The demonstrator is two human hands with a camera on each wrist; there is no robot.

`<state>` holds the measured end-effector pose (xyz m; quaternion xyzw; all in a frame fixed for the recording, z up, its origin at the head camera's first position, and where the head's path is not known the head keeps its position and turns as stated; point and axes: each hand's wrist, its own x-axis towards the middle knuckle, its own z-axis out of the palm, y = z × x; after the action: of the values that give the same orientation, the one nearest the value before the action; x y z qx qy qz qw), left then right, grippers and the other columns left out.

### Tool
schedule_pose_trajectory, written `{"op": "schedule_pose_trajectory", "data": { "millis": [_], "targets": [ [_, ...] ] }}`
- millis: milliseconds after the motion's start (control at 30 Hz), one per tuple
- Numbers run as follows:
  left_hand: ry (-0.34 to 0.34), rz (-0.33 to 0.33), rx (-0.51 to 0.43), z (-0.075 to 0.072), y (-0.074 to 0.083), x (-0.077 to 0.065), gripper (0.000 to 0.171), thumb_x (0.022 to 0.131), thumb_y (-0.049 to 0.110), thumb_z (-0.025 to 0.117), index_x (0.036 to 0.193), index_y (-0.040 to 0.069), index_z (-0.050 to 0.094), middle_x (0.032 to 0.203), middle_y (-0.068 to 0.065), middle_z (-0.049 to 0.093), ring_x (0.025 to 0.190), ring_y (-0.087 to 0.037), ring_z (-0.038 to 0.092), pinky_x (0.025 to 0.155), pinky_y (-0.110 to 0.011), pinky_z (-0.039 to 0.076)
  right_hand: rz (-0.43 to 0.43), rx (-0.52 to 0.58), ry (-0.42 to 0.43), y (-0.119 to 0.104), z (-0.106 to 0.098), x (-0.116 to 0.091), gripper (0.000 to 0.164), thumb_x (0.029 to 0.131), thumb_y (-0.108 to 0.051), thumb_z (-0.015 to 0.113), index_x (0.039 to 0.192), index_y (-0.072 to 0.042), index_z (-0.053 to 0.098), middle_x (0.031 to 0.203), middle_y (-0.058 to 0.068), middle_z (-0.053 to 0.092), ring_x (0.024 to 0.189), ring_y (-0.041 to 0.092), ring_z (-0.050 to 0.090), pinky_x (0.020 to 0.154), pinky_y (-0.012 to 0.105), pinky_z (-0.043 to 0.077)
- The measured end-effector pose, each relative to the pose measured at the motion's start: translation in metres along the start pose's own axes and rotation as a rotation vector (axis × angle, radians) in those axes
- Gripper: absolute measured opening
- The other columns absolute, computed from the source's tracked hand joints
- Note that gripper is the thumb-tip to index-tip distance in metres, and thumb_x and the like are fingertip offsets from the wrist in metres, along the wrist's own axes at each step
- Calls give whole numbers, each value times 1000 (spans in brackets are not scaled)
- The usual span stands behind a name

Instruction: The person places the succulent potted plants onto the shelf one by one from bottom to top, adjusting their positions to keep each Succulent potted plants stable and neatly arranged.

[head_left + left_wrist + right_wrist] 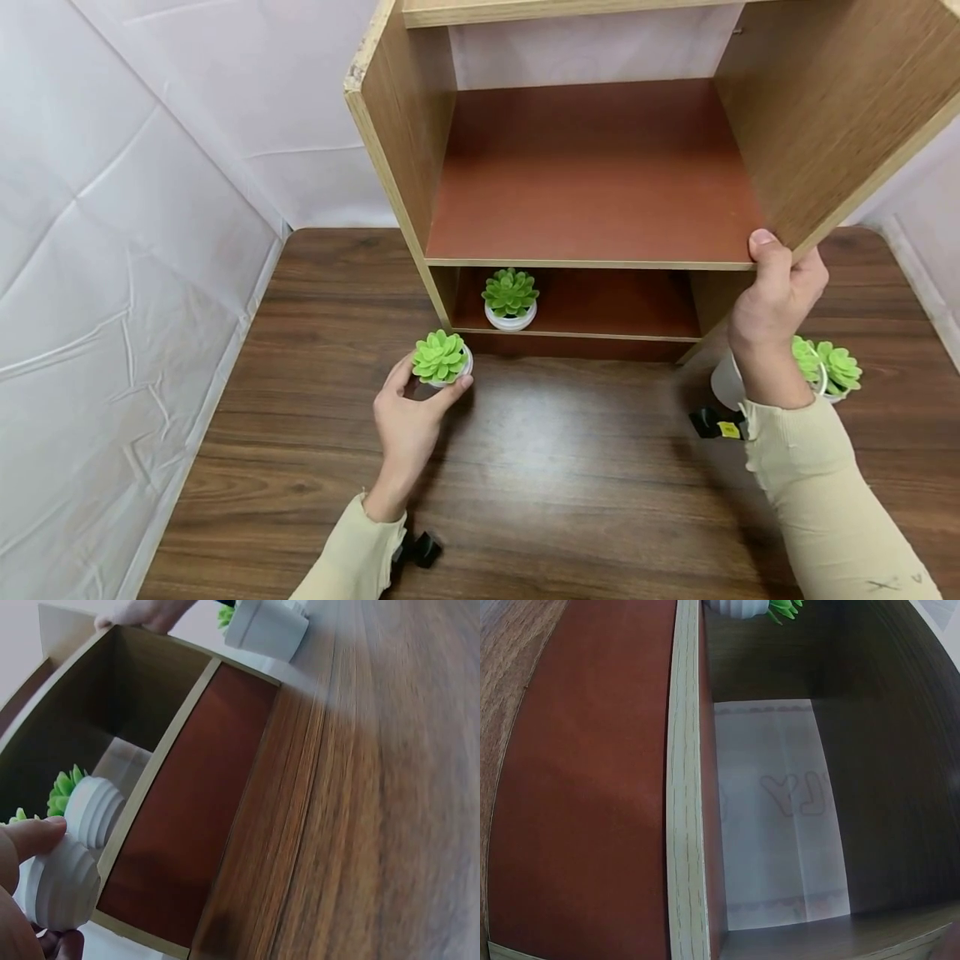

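My left hand pinches a small artificial succulent by its white ribbed pot, just in front of the lower left corner of a wooden shelf unit. A second potted succulent stands at the left of the low compartment, near its front edge; its pot shows behind the held one in the left wrist view. My right hand grips the unit's right side panel, thumb on the middle board's front corner and fingers round the outside. The right wrist view does not show this grip.
On the table right of the unit, more green succulents and a white container are partly hidden behind my right forearm. White sheeting covers the walls. The middle shelf board is reddish brown.
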<state>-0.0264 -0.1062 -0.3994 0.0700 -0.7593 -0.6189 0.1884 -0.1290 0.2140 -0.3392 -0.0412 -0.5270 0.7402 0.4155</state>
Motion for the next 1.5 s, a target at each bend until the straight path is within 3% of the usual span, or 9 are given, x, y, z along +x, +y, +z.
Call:
{"op": "schedule_pose_trajectory", "data": {
  "millis": [300, 533, 733, 1100, 1500],
  "targets": [
    [-40, 32, 1, 6, 6, -7, 57, 62, 9, 85, 114, 4, 63, 111, -4, 60, 102, -15, 54, 86, -36, 43, 31, 9, 13, -1, -2, -2, 16, 78, 0, 51, 81, 8, 65, 75, 14, 61, 72, 21, 55, 70, 26, 39],
    [-59, 43, -11, 9, 11, -10, 56, 62, 10, 85, 114, 5, 63, 111, -4, 60, 102, -14, 55, 87, -37, 43, -48, -36, -42, 0, -2, 0, 19, 80, -2, 50, 84, 7, 66, 77, 15, 62, 75, 23, 55, 72, 27, 39],
    [-61, 50, -1, 10, 14, -13, 57, 62, 10, 85, 114, 4, 63, 111, -4, 60, 103, -15, 54, 88, -31, 42, 15, -30, -22, 0, -2, -1, 18, 80, -2, 51, 84, 6, 66, 77, 14, 62, 75, 22, 55, 72, 26, 39],
    [-76, 81, -39, 18, 21, -13, 54, 61, 8, 85, 111, 4, 65, 111, -7, 59, 104, -16, 54, 88, -34, 42, -29, -36, -48, 0, -2, 1, 18, 80, -2, 49, 83, 6, 66, 77, 14, 62, 75, 22, 55, 71, 27, 40],
    [-82, 99, -52, 23, 24, -13, 54, 59, 6, 86, 109, 3, 65, 110, -9, 60, 102, -18, 55, 87, -38, 43, 1, -53, -42, -1, -3, 0, 19, 81, -3, 49, 86, 5, 66, 80, 15, 62, 77, 23, 56, 73, 26, 39]
  ]
}}
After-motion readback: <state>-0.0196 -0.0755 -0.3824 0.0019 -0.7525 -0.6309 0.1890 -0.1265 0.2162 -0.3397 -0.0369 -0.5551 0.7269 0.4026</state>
